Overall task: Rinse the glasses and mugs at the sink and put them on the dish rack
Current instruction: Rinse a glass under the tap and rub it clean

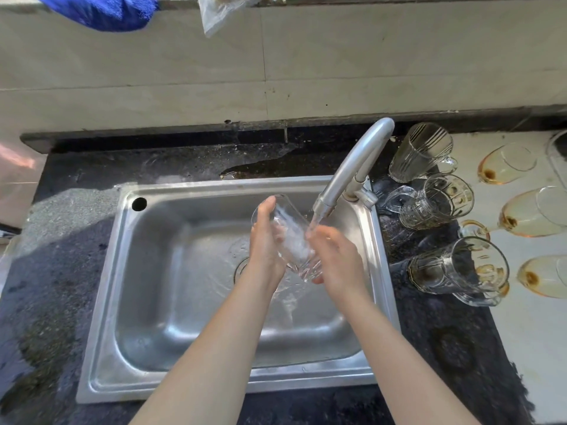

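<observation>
left hand and right hand clasp the tilted glass under the tap

A home kitchen: a stainless steel sink is set into a dark speckled stone surface, with a swivel tap running water, a tiled wall behind, glass mugs along the right edge and a blue cloth hanging above.
</observation>
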